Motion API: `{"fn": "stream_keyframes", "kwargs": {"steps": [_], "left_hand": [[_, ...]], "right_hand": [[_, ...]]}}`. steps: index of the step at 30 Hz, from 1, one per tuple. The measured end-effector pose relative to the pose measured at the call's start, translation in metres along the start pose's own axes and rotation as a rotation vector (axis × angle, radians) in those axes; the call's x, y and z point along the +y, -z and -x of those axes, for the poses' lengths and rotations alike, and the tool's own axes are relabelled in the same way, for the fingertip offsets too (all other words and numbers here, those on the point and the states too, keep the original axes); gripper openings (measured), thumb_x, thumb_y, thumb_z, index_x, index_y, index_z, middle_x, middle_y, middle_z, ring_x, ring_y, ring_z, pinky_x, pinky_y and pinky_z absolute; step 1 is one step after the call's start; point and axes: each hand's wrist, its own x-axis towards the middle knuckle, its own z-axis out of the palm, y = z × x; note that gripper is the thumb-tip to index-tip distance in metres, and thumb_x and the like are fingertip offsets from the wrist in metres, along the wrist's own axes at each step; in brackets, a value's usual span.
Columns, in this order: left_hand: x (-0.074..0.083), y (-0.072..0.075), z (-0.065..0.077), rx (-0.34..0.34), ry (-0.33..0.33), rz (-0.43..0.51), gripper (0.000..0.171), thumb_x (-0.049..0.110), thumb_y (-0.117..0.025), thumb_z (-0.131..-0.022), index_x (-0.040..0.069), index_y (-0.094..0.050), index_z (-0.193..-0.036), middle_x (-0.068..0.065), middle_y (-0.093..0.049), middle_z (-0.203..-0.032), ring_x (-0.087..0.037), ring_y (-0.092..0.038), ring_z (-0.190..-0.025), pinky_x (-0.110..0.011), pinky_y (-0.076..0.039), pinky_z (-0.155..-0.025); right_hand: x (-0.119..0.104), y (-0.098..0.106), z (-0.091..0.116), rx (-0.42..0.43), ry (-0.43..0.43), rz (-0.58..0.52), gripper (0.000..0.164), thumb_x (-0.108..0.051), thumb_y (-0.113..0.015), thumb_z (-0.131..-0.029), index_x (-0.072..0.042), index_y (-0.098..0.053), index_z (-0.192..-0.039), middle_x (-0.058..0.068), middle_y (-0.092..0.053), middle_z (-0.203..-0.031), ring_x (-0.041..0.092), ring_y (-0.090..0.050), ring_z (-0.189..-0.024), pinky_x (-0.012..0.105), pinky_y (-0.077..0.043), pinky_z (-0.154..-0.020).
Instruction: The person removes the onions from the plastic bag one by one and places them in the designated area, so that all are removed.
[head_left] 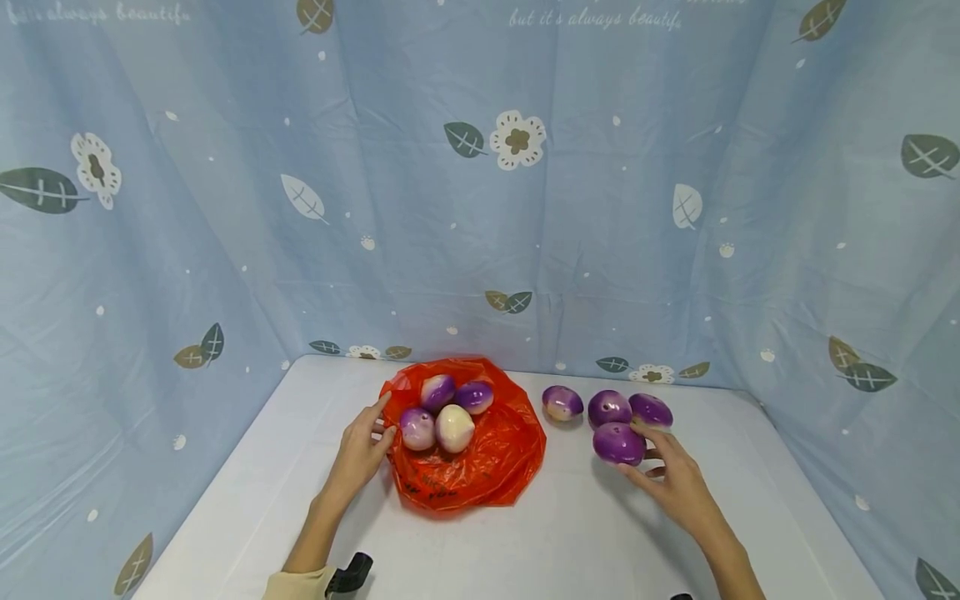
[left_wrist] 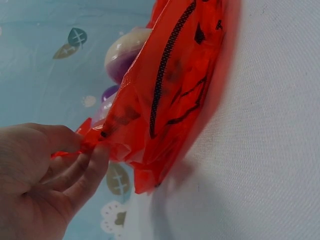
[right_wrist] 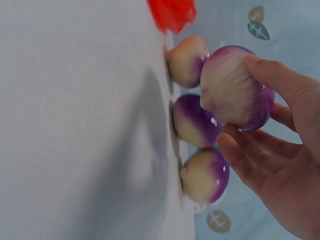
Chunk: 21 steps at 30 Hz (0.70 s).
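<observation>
A red plastic bag [head_left: 495, 467] lies spread on the table, its mouth facing up, with several purple-and-white turnips [head_left: 455, 428] inside. My left hand [head_left: 358, 450] pinches the bag's left rim between thumb and fingers; the left wrist view shows the thin plastic [left_wrist: 145, 115] drawn up toward the fingertips. On the other side, my right hand [head_left: 678, 483] grips a turnip [head_left: 618, 443] by its sides. The right wrist view has this turnip [right_wrist: 232, 90] raised off the table, its pale underside showing.
Three more turnips stand on the white table [head_left: 555, 542] right of the bag: one nearest it [head_left: 562, 403], one in the middle [head_left: 609, 408] and one farther right [head_left: 651, 410]. A blue leaf-print curtain [head_left: 420, 208] encloses the back and sides.
</observation>
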Motion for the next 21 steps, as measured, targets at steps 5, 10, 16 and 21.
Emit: {"fn": "stream_keyframes", "kwargs": {"steps": [5, 10, 16, 21], "left_hand": [[0.0, 0.0, 0.0, 0.005, -0.003, 0.001, 0.06, -0.004, -0.068, -0.086, 0.001, -0.048, -0.143, -0.018, -0.064, -0.106, -0.026, -0.069, -0.082, -0.03, -0.061, -0.066], [0.0, 0.0, 0.001, 0.01, -0.006, 0.001, 0.06, -0.004, -0.068, -0.086, 0.001, -0.049, -0.142, -0.018, -0.065, -0.106, -0.026, -0.069, -0.082, -0.03, -0.061, -0.066], [0.0, 0.0, 0.0, -0.001, 0.0, 0.004, 0.061, -0.005, -0.068, -0.086, 0.001, -0.048, -0.143, -0.017, -0.064, -0.102, -0.024, -0.068, -0.081, -0.03, -0.061, -0.066], [0.0, 0.0, 0.0, -0.007, 0.006, -0.001, 0.06, -0.003, -0.068, -0.087, 0.002, -0.047, -0.143, -0.016, -0.064, -0.102, -0.024, -0.068, -0.082, -0.029, -0.061, -0.067]], "right_hand": [[0.011, 0.006, 0.006, 0.01, -0.005, 0.011, 0.068, -0.024, -0.082, -0.08, -0.018, -0.052, -0.141, 0.01, -0.057, -0.126, 0.01, -0.061, -0.094, 0.023, -0.059, -0.065], [0.022, 0.013, 0.01, 0.012, -0.034, 0.029, 0.067, -0.026, -0.082, -0.08, -0.014, -0.053, -0.139, 0.01, -0.058, -0.118, 0.006, -0.061, -0.092, 0.02, -0.058, -0.063], [0.032, 0.023, 0.016, 0.003, -0.095, 0.079, 0.066, -0.03, -0.08, -0.081, -0.012, -0.053, -0.138, 0.013, -0.058, -0.118, 0.004, -0.06, -0.091, 0.018, -0.057, -0.063], [0.043, 0.032, 0.021, 0.029, -0.101, 0.101, 0.066, -0.027, -0.082, -0.08, -0.008, -0.054, -0.136, 0.015, -0.058, -0.116, -0.003, -0.06, -0.089, 0.018, -0.056, -0.061]]}}
